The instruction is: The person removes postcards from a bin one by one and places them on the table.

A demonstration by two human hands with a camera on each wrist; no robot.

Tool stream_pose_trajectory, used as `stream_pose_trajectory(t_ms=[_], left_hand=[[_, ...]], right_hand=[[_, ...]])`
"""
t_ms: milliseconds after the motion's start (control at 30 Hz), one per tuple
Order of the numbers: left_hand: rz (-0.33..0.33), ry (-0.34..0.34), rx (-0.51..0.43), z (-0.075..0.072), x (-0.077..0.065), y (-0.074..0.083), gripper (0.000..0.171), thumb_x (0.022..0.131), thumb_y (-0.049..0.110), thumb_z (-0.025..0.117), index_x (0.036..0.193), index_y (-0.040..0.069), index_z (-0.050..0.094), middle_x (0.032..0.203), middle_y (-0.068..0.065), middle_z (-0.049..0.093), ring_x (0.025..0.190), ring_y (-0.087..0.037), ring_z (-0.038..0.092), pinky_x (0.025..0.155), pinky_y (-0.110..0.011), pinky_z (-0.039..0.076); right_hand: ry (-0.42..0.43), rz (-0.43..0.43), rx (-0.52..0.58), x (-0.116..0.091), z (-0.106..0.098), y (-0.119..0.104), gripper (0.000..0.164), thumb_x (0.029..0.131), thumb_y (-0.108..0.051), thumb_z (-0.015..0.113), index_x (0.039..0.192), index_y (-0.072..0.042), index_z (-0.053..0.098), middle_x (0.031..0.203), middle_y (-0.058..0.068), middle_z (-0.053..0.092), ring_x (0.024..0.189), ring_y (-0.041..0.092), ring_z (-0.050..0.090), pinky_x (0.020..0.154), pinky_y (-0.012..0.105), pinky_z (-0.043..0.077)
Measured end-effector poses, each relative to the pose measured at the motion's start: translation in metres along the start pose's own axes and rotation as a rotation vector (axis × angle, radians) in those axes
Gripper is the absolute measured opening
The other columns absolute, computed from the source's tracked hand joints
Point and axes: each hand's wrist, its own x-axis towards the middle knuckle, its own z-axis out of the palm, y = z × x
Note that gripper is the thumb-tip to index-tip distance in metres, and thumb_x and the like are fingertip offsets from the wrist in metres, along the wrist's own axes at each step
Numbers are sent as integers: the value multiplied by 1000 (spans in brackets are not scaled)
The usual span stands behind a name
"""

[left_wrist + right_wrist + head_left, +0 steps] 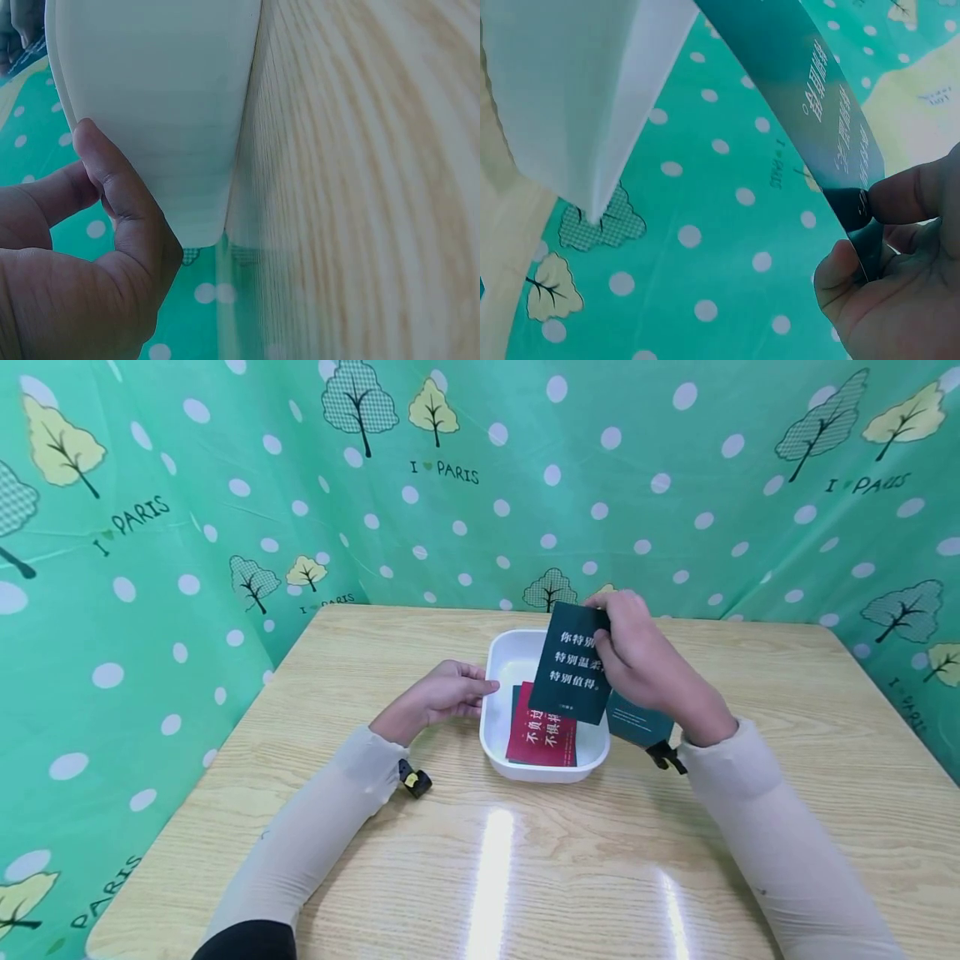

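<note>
A white plastic tray (495,739) stands on the table, and my left hand (448,691) grips its left rim, the thumb at the edge. In the left wrist view, that hand (112,240) is against the tray's outer wall (157,112). Over the tray's right part, my right hand (637,652) pinches a dark green card (570,664) with white lettering by its right edge. The right wrist view shows the card (802,90) between thumb and fingers. Inside the tray, a red card (542,747) overlaps a dark green one, partly hidden by the raised card.
Beside the tray's right wall lies another dark green card (637,722), partly covered by the right forearm. The wooden table (360,860) reaches back to a green dotted curtain (465,510). Black straps circle both wrists.
</note>
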Motion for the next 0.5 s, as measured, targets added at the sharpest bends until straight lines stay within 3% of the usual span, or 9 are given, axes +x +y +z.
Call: stream_pose_trajectory(t_ms=[500], left_hand=[[6,-15,-12,-1,-1,-1,16,94,12,66,102,-1,58,95,-18,63,64,-14,59,62,-26,56]], right_hand=[[133,37,-44,-3,-27,13,28,93,11,39,121,15,42,113,26,43,99,35,29,80,42,30]])
